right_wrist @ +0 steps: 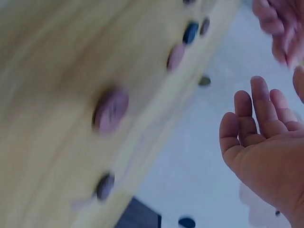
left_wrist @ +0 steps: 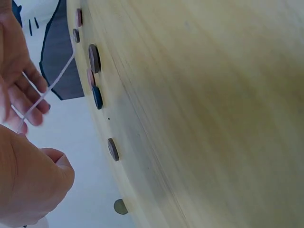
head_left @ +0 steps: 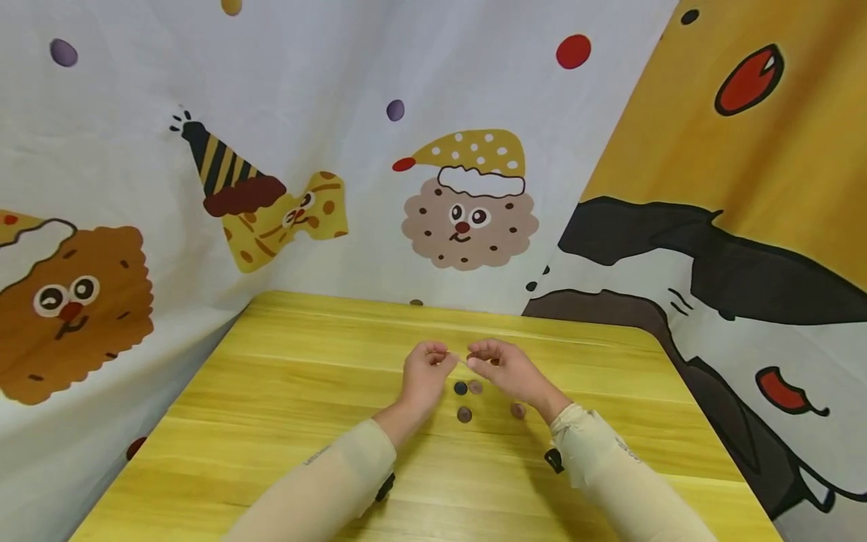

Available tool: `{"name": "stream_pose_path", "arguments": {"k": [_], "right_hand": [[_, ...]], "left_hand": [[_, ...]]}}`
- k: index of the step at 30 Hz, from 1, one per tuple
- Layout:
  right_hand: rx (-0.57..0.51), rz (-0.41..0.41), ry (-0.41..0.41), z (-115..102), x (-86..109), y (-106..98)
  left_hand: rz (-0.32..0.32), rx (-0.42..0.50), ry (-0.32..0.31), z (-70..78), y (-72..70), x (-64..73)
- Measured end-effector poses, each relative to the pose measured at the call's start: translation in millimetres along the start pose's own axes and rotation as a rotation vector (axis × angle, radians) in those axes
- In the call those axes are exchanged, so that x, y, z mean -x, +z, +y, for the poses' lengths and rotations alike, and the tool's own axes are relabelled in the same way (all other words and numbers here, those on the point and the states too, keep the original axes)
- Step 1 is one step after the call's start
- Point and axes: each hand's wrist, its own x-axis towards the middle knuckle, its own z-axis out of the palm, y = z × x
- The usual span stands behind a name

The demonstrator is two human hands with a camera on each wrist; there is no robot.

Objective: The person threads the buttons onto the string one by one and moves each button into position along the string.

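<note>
Over the table my left hand (head_left: 425, 376) and right hand (head_left: 511, 370) are close together, fingertips nearly meeting. A thin pale string (left_wrist: 49, 90) runs from the left thumb and forefinger, crosses in front of the right fingers and trails down to the right. Left thumb and forefinger pinch it; the right thumb tip grips it too, though that contact is partly hidden. The other right fingers are loosely bent in the right wrist view. Below the hands lie a black disc (head_left: 460, 388), a brown disc (head_left: 476, 386) touching it, and another brown disc (head_left: 463, 415).
A further disc (head_left: 518, 410) lies beside the right wrist, and a dark disc (right_wrist: 105, 185) appears near the blurred string in the right wrist view. The yellow wooden table (head_left: 291, 421) ends at a printed cloth (head_left: 366, 248) hanging behind and at both sides.
</note>
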Motion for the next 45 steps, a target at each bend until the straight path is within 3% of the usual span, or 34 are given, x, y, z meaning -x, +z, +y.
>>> {"name": "stream_pose_path", "arguments": {"k": [3, 7, 11, 18, 27, 35, 39, 45], "right_hand": [[-0.072, -0.014, 0.01, -1.3, -2.7, 17.4], [-0.141, 0.04, 0.038, 2.0, -3.8, 29.8], [-0.183, 0.114, 0.064, 3.8, -3.1, 33.6], [-0.289, 0.174, 0.085, 2.8, -0.5, 35.3], [-0.24, 0.222, 0.09, -0.7, 0.1, 36.0], [-0.201, 0.203, 0.096, 3.6, 2.8, 31.9], [-0.152, 0.18, 0.117, 10.1, 8.8, 20.7], [-0.188, 0.08, 0.182, 21.5, 19.2, 3.0]], "left_hand": [[0.004, 0.011, -0.003, 1.0, 2.9, 0.4], [0.014, 0.022, -0.004, 0.5, 5.3, 0.3], [0.039, 0.018, -0.012, 1.1, 6.8, 0.2], [0.075, 0.045, -0.03, 5.6, 9.3, 3.0], [0.075, 0.055, -0.039, 4.0, 11.5, 4.0], [0.05, 0.039, -0.025, -2.3, 8.6, 3.2], [-0.037, -0.117, 0.029, -8.1, -3.9, 4.0], [-0.286, -0.483, 0.114, -20.1, -25.6, 10.2]]}}
